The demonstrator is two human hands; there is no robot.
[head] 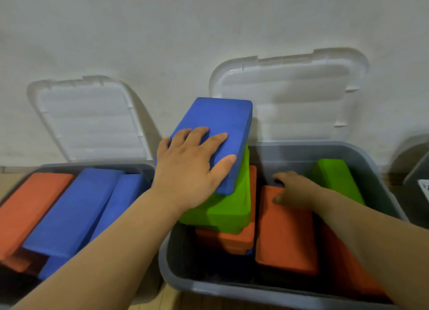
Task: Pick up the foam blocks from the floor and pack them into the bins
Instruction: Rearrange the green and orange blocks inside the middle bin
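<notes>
With the left hand [192, 170] flat on the tilted blue foam block [220, 117] atop a green block [229, 207] in the right bin [209, 286], and the right hand [294, 189] gripping an orange block [285, 235], the stack may topple.

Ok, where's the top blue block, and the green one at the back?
top blue block [222, 117]: head view, its bare upper face.
back green block [336, 179]: head view, its top face.
</notes>
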